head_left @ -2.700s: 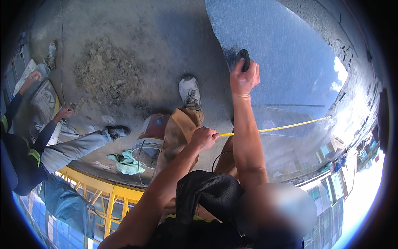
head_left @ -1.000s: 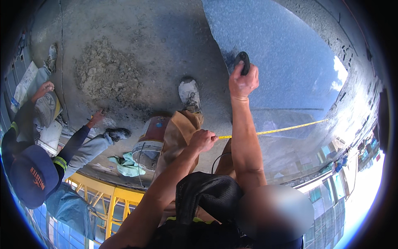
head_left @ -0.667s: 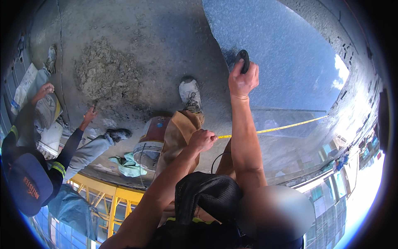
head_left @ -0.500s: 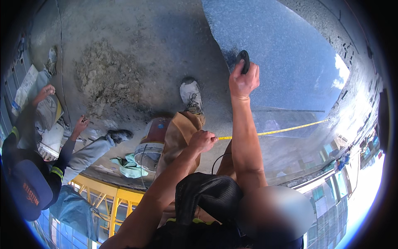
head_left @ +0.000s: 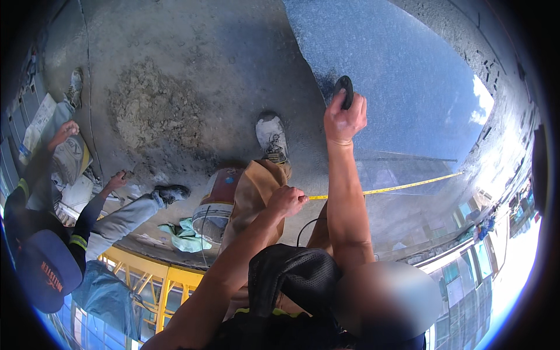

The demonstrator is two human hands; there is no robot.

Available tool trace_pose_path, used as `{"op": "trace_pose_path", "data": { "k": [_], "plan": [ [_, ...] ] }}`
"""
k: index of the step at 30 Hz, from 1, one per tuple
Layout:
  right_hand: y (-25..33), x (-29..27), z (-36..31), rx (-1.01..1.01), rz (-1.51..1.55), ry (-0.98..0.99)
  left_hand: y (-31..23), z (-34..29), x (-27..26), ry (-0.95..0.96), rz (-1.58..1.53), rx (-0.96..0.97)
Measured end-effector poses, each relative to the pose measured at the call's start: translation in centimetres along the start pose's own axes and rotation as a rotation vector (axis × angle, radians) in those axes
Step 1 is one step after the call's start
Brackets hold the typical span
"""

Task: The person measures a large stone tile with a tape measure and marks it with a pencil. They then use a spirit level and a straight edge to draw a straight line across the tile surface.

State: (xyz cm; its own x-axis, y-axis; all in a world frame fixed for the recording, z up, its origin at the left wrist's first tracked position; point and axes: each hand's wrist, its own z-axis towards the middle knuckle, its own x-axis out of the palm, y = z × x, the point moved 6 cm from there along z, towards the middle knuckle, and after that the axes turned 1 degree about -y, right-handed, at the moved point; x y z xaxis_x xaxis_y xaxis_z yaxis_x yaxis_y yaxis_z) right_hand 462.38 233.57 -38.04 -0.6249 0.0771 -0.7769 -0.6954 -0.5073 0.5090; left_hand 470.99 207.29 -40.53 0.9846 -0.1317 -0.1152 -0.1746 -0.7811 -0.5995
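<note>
Left hand (head_left: 287, 202), just below picture centre: grip closed on the yellow tape (head_left: 408, 184). Tape runs toward 3 o'clock, passing behind right forearm (head_left: 348, 201). Right hand (head_left: 346, 119), 1 o'clock of left: grip curled round black disc (head_left: 347, 87), in front of glossy sheet (head_left: 408, 81); contact unclear. Bucket (head_left: 223, 192) at 9 o'clock of left hand, grey heap (head_left: 154, 108) at 10.

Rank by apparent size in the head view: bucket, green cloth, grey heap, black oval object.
Largest to smallest:
1. Grey heap
2. Bucket, partly hidden
3. Green cloth
4. Black oval object
</note>
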Motion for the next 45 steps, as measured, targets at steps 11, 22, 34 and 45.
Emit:
{"op": "trace_pose_path", "data": {
  "k": [11, 22, 34, 45],
  "plan": [
    [-0.1, 0.1, -0.2, -0.017, -0.021, 0.041, -0.1, -0.1, -0.4, 0.021, -0.017, -0.031],
    [-0.2, 0.1, -0.3, 0.023, -0.014, 0.03, -0.2, -0.3, -0.2, 0.141, 0.025, -0.116],
    [-0.1, 0.1, -0.1, -0.004, -0.011, 0.037, 0.0, -0.4, -0.6, 0.066, -0.005, -0.06],
    [0.8, -1.2, 3.2, 0.003, 0.058, -0.103, 0.2, -0.7, -0.1, 0.129, 0.031, -0.117]
  ]
}}
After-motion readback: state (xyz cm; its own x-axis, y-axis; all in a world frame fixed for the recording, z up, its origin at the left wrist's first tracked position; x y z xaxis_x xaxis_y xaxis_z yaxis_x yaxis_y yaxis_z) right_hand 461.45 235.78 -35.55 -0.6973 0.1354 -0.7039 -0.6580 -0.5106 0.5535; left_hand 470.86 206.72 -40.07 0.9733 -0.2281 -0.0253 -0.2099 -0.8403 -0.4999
